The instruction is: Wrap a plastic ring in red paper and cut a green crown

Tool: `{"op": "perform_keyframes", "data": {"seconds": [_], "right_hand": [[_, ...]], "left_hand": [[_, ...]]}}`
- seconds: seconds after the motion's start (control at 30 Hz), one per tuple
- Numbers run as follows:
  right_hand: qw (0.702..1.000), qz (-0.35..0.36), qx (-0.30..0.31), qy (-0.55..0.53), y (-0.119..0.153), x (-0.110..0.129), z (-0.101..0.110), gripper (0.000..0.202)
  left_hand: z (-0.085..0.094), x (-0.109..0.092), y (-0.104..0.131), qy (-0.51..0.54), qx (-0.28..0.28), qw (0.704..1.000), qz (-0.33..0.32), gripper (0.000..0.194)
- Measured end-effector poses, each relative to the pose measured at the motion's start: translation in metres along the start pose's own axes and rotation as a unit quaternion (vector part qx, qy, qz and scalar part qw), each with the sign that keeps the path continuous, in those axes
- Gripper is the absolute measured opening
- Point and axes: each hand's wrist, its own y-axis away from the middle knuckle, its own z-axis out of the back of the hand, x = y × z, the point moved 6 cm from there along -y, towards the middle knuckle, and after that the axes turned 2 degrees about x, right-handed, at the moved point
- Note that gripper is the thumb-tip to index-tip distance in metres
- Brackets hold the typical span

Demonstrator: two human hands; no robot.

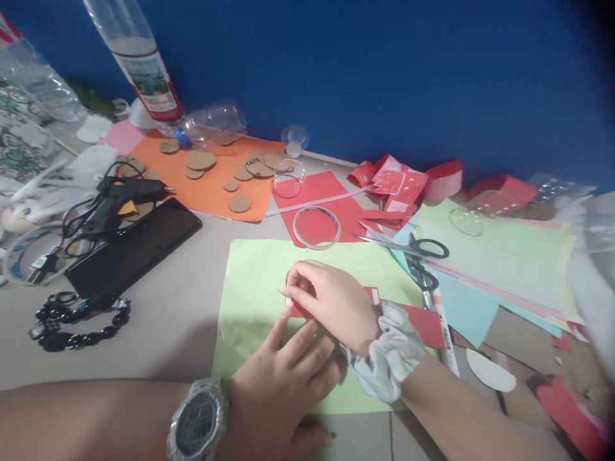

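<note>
Just above a green sheet [259,272]
Pinching red paper [298,311] with right hand [331,301], touching its end with loosely spread left hand [291,371].

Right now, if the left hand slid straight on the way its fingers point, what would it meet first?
Most likely the right hand, just ahead of the left hand's spread fingers. Red paper also lies by the fingertips; depth makes it unclear which comes first.
</note>
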Motion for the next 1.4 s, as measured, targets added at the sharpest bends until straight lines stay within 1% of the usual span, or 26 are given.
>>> {"op": "perform_keyframes", "data": {"seconds": [0.2,0.3,0.43,0.6,0.73,0.83,1.1,1.4], "right_hand": [[1.0,-0.001,-0.016,-0.005,0.0,0.002,0.0,0.009],[1.0,-0.008,-0.016,-0.012,-0.002,0.0,0.001,0.01],[0.999,-0.011,0.008,-0.05,-0.004,-0.007,0.004,0.014],[0.996,0.023,0.056,-0.063,-0.006,-0.01,0.005,0.012],[0.996,0.04,0.063,-0.051,-0.006,-0.009,0.005,0.012],[0.994,0.035,0.076,-0.065,-0.005,-0.01,0.004,0.01],[0.998,0.033,0.051,-0.034,-0.007,-0.009,0.001,0.01],[0.999,0.034,0.031,-0.03,-0.004,-0.009,0.0,0.012]], "left_hand": [[0.0,0.001,0.0,0.007,-0.007,1.0,-0.004,0.059],[0.001,0.002,0.0,0.004,-0.013,1.0,-0.003,0.059],[0.002,0.001,0.001,-0.01,-0.03,1.0,0.001,0.06],[0.0,0.0,0.004,-0.015,-0.028,0.999,0.007,0.06],[0.0,0.0,0.004,-0.018,-0.029,0.999,0.006,0.06],[0.0,0.001,0.004,-0.019,-0.029,0.999,0.008,0.06],[-0.001,0.0,0.004,-0.017,-0.027,0.999,0.008,0.059],[0.003,0.0,0.003,-0.017,-0.029,0.999,0.004,0.058]]}}
